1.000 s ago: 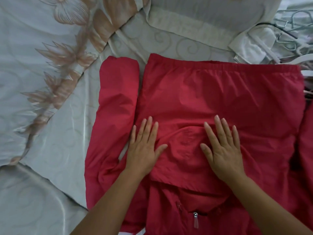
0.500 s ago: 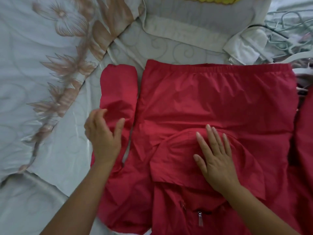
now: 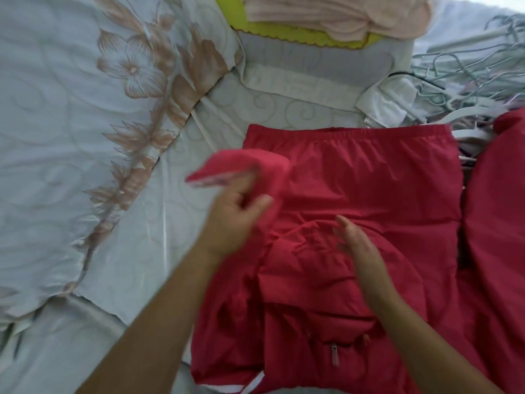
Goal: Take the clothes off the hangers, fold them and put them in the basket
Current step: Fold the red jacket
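On the red jacket (image 3: pixel 369 177), left hand (image 3: pixel 235 220) grips sleeve (image 3: pixel 244 169).

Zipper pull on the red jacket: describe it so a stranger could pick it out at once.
Start at the red jacket spread on the bed. Skip the sleeve that the left hand holds up, and go below the flat right hand toward the near edge. There lies the zipper pull, a small grey tab standing out against all that red cloth.
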